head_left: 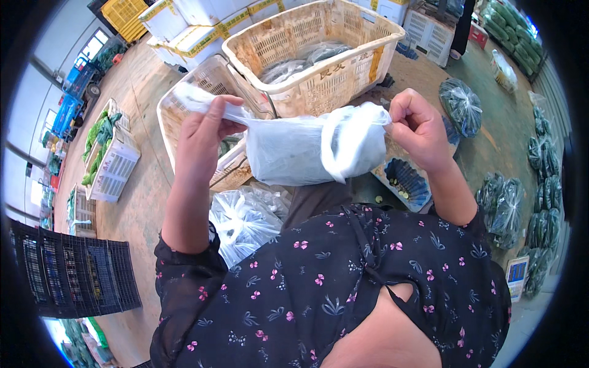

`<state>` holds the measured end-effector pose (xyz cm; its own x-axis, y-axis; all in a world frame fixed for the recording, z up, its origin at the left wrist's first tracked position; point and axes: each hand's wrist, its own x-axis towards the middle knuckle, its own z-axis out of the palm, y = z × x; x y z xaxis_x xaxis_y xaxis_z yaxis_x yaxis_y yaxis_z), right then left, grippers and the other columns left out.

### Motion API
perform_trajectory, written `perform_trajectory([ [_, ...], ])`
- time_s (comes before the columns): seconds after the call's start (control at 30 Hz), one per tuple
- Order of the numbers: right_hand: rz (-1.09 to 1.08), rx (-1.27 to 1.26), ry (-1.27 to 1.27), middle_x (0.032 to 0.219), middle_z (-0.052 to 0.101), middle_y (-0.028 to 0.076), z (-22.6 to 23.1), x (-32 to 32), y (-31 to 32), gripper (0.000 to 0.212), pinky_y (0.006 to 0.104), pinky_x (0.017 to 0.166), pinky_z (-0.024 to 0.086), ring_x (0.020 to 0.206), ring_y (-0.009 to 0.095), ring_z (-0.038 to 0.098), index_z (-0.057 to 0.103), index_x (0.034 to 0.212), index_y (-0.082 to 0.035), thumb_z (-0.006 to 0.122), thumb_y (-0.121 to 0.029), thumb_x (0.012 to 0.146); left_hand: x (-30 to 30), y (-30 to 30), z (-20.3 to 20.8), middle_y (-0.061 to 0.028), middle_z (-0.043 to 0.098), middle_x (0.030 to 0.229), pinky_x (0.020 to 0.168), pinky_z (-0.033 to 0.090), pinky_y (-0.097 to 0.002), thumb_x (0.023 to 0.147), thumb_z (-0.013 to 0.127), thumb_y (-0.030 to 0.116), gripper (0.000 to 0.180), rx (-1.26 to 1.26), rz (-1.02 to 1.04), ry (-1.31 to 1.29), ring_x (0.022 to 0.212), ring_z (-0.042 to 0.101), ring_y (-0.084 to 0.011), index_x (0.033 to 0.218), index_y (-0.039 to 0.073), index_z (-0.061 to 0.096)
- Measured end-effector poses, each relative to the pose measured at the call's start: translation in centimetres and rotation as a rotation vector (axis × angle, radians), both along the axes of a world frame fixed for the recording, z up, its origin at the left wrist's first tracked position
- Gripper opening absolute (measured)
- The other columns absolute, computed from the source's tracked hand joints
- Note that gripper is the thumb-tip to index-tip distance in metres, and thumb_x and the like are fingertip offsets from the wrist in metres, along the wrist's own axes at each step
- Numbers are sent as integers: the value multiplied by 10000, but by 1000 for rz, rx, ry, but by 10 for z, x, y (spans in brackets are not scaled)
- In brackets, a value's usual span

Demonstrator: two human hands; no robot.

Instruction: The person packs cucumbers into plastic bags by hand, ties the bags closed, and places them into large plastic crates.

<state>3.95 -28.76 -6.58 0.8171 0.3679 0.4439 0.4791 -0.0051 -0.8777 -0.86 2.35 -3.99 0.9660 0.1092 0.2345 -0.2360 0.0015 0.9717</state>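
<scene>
Stretched between my two hands is a white translucent plastic bag, held up in front of my lap. My left hand pinches its gathered left end, with loose plastic trailing beyond the fingers. At the other end, my right hand grips the bag's edge between thumb and curled fingers. A looped white handle or fold hangs down over the bag near that hand. Whether anything lies inside the bag I cannot tell. Just behind it stands a large dirty cream crate holding dark plastic-wrapped bundles.
A second cream crate stands tilted at the left. Beside my lap lie more white plastic bags. A blue ribbed tray with small scraps sits at right. Bagged green vegetables rest on the floor; white boxes are stacked behind.
</scene>
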Motion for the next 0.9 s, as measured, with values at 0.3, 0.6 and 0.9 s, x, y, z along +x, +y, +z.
perform_trajectory([
  [0.3,214,-143,-516,757,492,50,74,-26,48,114,245,601,395,673,124,482,504,843,5,540,16,735,-18,13,20,-140,611,951,597,451,-258,895,414,99,268,-467,-206,-15,710,555,-154,1116,-40,473],
  [0.6,426,-1170,-212,983,547,169,25,6,89,368,406,819,423,963,328,537,500,1095,-39,583,-65,737,-56,0,45,-341,207,1340,465,462,-202,757,351,52,599,-601,-576,-58,837,539,-243,1304,-138,199],
  [0.9,400,-1160,-351,1151,447,188,62,-46,23,668,381,901,392,1085,338,452,396,1214,-7,714,-76,631,-85,14,-6,-321,406,1234,420,439,-212,715,374,-160,578,-431,-526,-264,523,575,-148,1281,-50,336],
])
